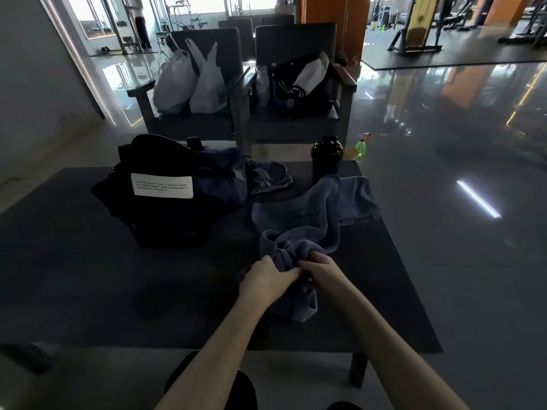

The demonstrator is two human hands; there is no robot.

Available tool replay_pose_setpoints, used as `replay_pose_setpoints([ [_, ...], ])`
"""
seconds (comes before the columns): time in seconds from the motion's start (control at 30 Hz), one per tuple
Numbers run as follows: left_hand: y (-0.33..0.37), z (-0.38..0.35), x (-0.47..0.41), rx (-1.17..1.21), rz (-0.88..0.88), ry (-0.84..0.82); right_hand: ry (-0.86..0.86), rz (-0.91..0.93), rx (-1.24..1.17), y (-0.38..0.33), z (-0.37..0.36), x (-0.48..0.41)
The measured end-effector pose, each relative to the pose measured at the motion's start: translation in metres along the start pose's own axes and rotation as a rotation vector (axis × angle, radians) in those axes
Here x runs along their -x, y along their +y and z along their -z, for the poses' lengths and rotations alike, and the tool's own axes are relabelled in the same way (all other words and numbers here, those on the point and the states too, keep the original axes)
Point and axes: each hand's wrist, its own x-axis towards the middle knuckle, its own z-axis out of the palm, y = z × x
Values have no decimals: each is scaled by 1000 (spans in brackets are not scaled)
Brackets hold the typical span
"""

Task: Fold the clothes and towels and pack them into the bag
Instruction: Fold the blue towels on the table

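Step in hand: Folding of the towel [299,220] was judged to have barely begun. It was seen crumpled, with no flat fold formed.
Towel position: It was laid on the desk [118,306] to the right of the bag [154,202], apart from it, with its near end bunched.
Left hand: The left hand [268,278] was closed on the bunched end, right of the bag and nearer the camera.
Right hand: The right hand [321,269] was curled into the same bunch, further right of the bag.
Next move: It was judged that the hands would need to be drawn apart along one edge, so that the cloth could be flattened before being halved.
Packing: Nothing was seen entering the bag, and its opening could not be made out.
Count, task things: one towel; one bag; one navy garment [231,179], heaped against the bag's right side. Whether its crumpled far part was a separate piece could not be told.
Count, other things: one black bottle [325,158], beyond and right of the bag; two chairs [225,54], behind the bag.
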Motion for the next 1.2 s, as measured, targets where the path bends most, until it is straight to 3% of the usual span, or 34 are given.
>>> replay_pose_setpoints([
  [0.07, -1, -2, 1, -50, -13, 44, 70, 50, 63, 0, 1, 4],
  [0.17, -2, 5, -1, 80, 12, 52, 206, 150, 108, 0, 11, 9],
  [0.3, 3, 27, -7, 403, 122, 50, 264, 154, 62, -7, 30, 14],
  [0.43, -7, 50, -17, 746, 283, 176, 401, 82, -29, -15, 52, 16],
  [0.57, -27, 39, -17, 260, 297, 254, 401, 15, -85, -4, 57, 19],
  [0.7, -42, 6, -8, 56, 205, 12, 194, -1, 95, 12, 41, 29],
  [0.77, -41, -7, 7, -110, 189, -27, 100, 9, 294, 19, 39, 35],
  [0.87, -40, -29, 21, -373, 115, 120, -3, 16, 799, 28, 34, 42],
  [0.97, -45, -41, 25, -396, 13, 207, 135, 48, 1187, 35, 27, 51],
  [1.03, -50, -38, 22, -349, -43, 208, 275, -5, 1122, 33, 28, 57],
  [1.2, -59, -21, 21, -429, -93, 282, 177, -270, 596, 32, 53, 64],
])
